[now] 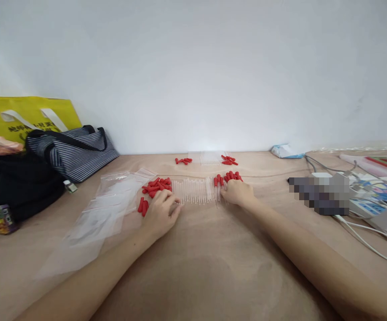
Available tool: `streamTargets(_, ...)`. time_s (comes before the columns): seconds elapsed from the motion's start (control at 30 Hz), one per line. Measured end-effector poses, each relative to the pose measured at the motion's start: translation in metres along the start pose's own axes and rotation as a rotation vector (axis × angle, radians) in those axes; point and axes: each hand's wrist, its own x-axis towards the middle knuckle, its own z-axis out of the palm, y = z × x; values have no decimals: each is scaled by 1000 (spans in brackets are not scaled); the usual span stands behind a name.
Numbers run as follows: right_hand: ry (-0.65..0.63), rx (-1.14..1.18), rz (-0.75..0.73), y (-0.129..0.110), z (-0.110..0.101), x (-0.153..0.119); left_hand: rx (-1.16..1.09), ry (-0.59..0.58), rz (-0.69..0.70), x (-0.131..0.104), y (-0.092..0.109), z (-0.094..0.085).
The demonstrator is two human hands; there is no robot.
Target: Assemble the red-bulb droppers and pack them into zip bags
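Wall [213,80] behind table [193,263]; my left hand [161,213] loosely curled by loose caps [155,187], right hand [238,191] at seemingly capped tubes [216,182]; whether either grips anything, I can't tell; bare tubes [193,191] between, uncapped.

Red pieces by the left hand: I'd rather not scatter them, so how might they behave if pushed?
The red pieces would probably roll, since they look rounded and elongated. Pushing one may well shift others, as most lie heaped together. Each is likely light, being so small.

Homelike room: striped bag [83,159], power strip [365,208]
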Motion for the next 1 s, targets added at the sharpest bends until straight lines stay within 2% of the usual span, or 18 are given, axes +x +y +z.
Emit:
streamTargets(0.1,-19,-39,77,-2,0,0,207,78,-31,6,-21,-3)
streamTargets(0.23,-36,-63,105,-3,-3,-1,311,71,-6,13,-38,-3)
streamTargets(0.37,-27,-81,113,-1,-10,-4,317,44,15,16,-38,0)
streamTargets(0.5,76,-108,69,1,-12,-16,304,37,37,17,-36,2)
streamTargets(0.67,255,-33,-175,6,3,-47,207,64,40,16,-32,1)
streamTargets(0.8,308,94,-409,18,16,-64,-77,84,96,10,-11,-4)
streamTargets(0.87,336,213,-498,23,20,-66,-247,7,167,6,2,-6)
streamTargets(1.0,332,436,-646,25,25,-61,-429,-276,278,-2,18,-6)
